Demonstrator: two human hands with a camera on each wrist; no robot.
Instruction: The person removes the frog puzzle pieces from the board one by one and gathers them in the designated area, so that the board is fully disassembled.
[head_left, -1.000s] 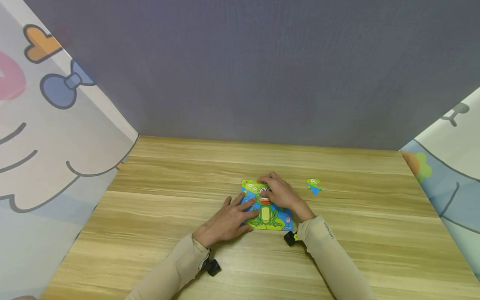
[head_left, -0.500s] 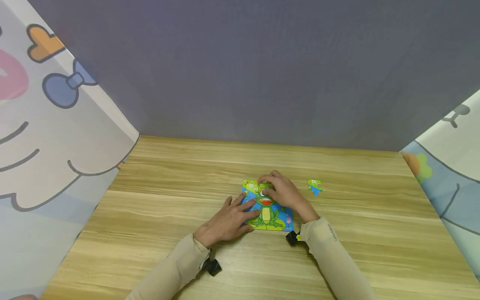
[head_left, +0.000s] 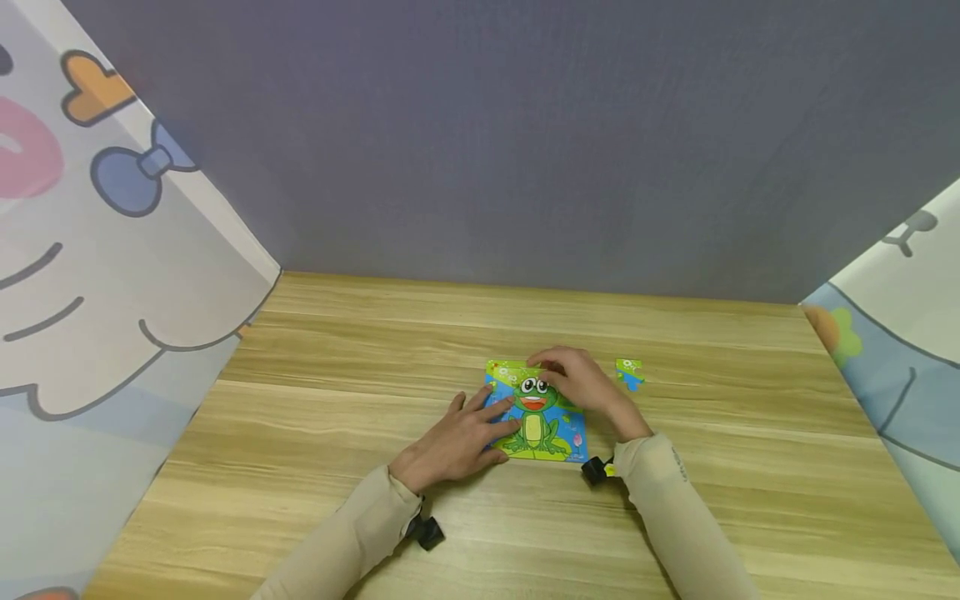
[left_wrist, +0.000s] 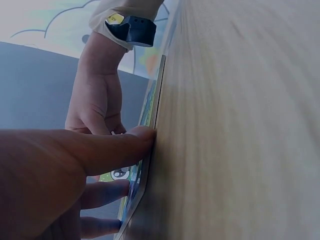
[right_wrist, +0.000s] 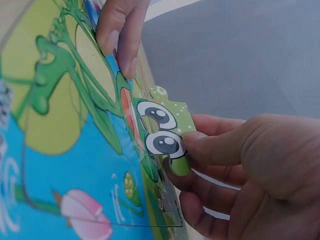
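Observation:
A frog jigsaw puzzle (head_left: pixel 532 429) in a flat board lies on the wooden table. My left hand (head_left: pixel 457 437) rests on its left side with fingers spread, the thumb at the near edge. At the upper part of the puzzle, my right hand (head_left: pixel 583 382) pinches a puzzle piece (right_wrist: pixel 175 112) printed with the frog's two eyes. The right wrist view shows this piece tilted up over the frog's mouth, thumb on its printed face and fingers behind. Beneath it, part of the top right of the board is hidden by the hand.
One loose puzzle piece (head_left: pixel 628 374), green and blue, lies on the table to the right of the board. A grey panel (head_left: pixel 525 150) stands along the table's back edge, with cartoon-printed walls (head_left: pixel 187 275) at both sides.
My right hand has shifted a little to the right, so both frog eyes now show in the head view. The left hand stays in place on the board.

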